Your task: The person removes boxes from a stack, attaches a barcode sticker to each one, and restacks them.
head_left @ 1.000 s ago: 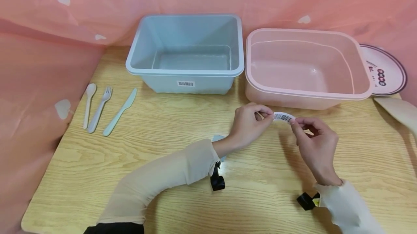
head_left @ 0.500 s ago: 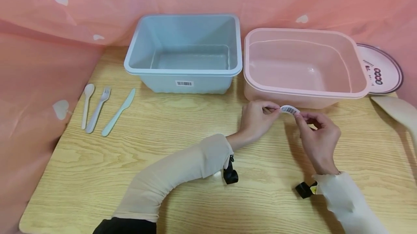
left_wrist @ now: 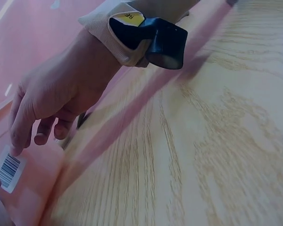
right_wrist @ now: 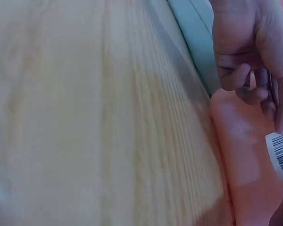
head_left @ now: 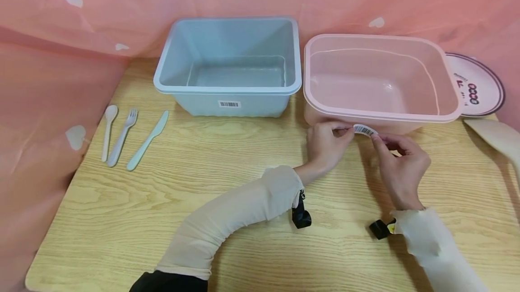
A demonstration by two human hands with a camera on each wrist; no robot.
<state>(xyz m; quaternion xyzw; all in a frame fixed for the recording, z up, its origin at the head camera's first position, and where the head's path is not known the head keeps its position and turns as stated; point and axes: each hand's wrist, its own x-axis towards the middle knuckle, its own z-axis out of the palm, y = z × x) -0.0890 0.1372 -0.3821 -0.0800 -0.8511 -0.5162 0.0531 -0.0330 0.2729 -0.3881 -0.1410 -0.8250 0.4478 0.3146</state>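
The round plate [head_left: 475,85] at far right is half hidden behind the pink tub [head_left: 382,116], a beige object [head_left: 497,136] runs off the right edge, and the barcode sticker's [head_left: 364,130] print is too small to read.

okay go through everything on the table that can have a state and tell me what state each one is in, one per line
barcode sticker: held at the pink tub's front wall, pinched at both ends
left hand: pinching the sticker
right hand: pinching the sticker
pink tub: upright, nothing inside
blue tub: upright, nothing inside, barcode label on front
spoon, fork, knife: lying side by side
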